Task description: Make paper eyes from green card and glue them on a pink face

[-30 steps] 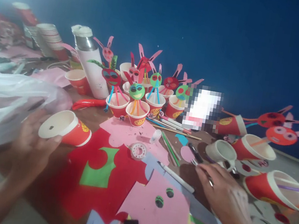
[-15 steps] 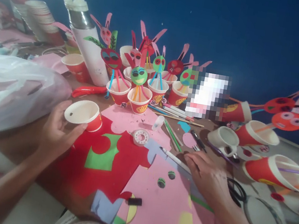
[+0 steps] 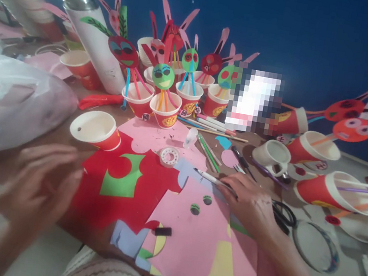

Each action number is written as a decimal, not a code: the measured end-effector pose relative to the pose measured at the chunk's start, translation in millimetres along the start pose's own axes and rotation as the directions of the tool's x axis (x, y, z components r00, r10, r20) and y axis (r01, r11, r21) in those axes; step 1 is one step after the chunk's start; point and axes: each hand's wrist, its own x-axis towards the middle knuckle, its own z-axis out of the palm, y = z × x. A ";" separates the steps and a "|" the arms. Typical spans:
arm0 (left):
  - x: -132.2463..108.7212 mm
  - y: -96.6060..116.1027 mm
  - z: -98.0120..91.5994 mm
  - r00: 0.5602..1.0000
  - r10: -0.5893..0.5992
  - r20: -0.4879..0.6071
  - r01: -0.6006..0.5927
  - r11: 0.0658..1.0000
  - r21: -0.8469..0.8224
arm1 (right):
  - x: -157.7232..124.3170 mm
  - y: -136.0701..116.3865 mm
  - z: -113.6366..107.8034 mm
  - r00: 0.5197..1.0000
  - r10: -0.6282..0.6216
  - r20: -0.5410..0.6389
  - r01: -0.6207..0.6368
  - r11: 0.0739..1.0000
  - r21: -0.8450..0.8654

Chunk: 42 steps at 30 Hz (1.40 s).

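Observation:
My left hand (image 3: 44, 180) is smeared by motion at the lower left, just below a red and white paper cup (image 3: 109, 137) with a small dark hole inside. The cup stands tilted on the table, apart from my fingers. Out on the right, my right hand (image 3: 247, 203) has its fingers closed on a white pen (image 3: 207, 177) whose dark tip points left. The pen lies low over pink paper (image 3: 183, 246). Two small green and dark paper circles (image 3: 195, 209) lie on that paper, and a black piece (image 3: 163, 231) lies nearer me.
Red paper (image 3: 89, 197) with a green scrap (image 3: 120, 184) lies in the middle, beside a tape roll (image 3: 169, 156). Cups with paper faces on stems (image 3: 164, 111) stand behind. A white flask (image 3: 90, 42) leans left, near a plastic bag (image 3: 13, 104). A mug (image 3: 269, 157) and scissors (image 3: 286, 214) are right.
My left hand has let go of the paper cup and pulled back toward me. My right hand has moved slightly left and taken hold of the white pen. The view has shifted.

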 end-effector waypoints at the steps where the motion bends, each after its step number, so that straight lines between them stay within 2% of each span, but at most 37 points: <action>1: -6.2 11.2 1.7 0.986 0.150 0.078 -0.148 0.988 -0.039 | 0.3 0.9 0.1 1.000 0.006 -0.011 -0.006 1.000 0.012; 2: -12.3 23.0 5.5 0.934 0.271 0.232 -0.245 0.960 -0.136 | 0.4 2.0 -0.3 0.999 0.017 -0.031 -0.017 1.000 0.023; 3: -18.1 34.7 11.2 0.843 0.373 0.388 -0.282 0.920 -0.272 | 0.2 2.9 -1.2 0.998 0.036 -0.058 -0.034 0.999 0.032; 5: -28.4 55.2 25.9 0.695 0.457 0.556 -0.251 0.878 -0.408 | -0.9 3.8 -4.6 0.989 0.091 -0.119 -0.085 0.995 0.050; 7: -36.3 69.8 40.6 0.561 0.461 0.687 -0.228 0.884 -0.407 | -2.8 1.5 -9.0 0.977 0.141 -0.160 -0.131 0.989 0.075; 9: -40.8 78.0 51.6 0.486 0.455 0.746 -0.261 0.891 -0.373 | -4.4 -5.0 -13.3 0.972 0.162 -0.168 -0.146 0.984 0.104; 10: -41.6 80.0 55.4 0.467 0.465 0.753 -0.288 0.884 -0.368 | -4.9 -9.7 -15.5 0.973 0.161 -0.165 -0.143 0.983 0.117; 12: -39.5 81.3 60.1 0.458 0.484 0.746 -0.276 0.875 -0.398 | -4.8 -20.8 -20.0 0.977 0.157 -0.143 -0.135 0.979 0.153; 13: -36.6 81.2 61.5 0.466 0.476 0.745 -0.211 0.878 -0.429 | -4.4 -26.3 -22.5 0.979 0.161 -0.124 -0.136 0.973 0.184; 15: -26.9 80.4 63.8 0.472 0.363 0.803 0.074 0.892 -0.447 | -3.4 -35.5 -27.8 0.986 0.164 -0.042 -0.146 0.950 0.277; 16: -20.7 80.1 65.0 0.449 0.272 0.851 0.248 0.877 -0.411 | -3.0 -38.6 -30.5 0.989 0.147 0.003 -0.141 0.939 0.314; 18: -7.1 79.5 67.8 0.357 0.109 0.928 0.510 0.809 -0.291 | -2.5 -41.7 -35.3 0.994 0.086 0.066 -0.104 0.927 0.360; 20: 4.8 78.9 71.2 0.310 0.068 0.948 0.627 0.735 -0.258 | -1.8 -41.6 -39.4 0.997 0.000 0.076 -0.029 0.922 0.385; 23: 14.9 78.1 75.7 0.285 0.072 0.956 0.743 0.613 -0.268 | 0.0 -39.2 -44.5 0.993 -0.109 0.046 0.082 0.914 0.397; 25: 16.5 77.7 77.6 0.268 0.071 0.961 0.776 0.575 -0.259 | 1.3 -38.1 -47.4 0.989 -0.140 0.037 0.117 0.921 0.372; 32: 13.9 76.5 80.4 0.231 0.068 0.971 0.815 0.531 -0.231 | 2.5 -39.0 -51.2 0.980 -0.192 0.050 0.169 0.939 0.300; 42: 8.6 74.2 80.3 0.240 0.084 0.967 0.741 0.627 -0.239 | 1.4 -45.3 -44.3 0.976 -0.213 0.052 0.196 0.954 0.226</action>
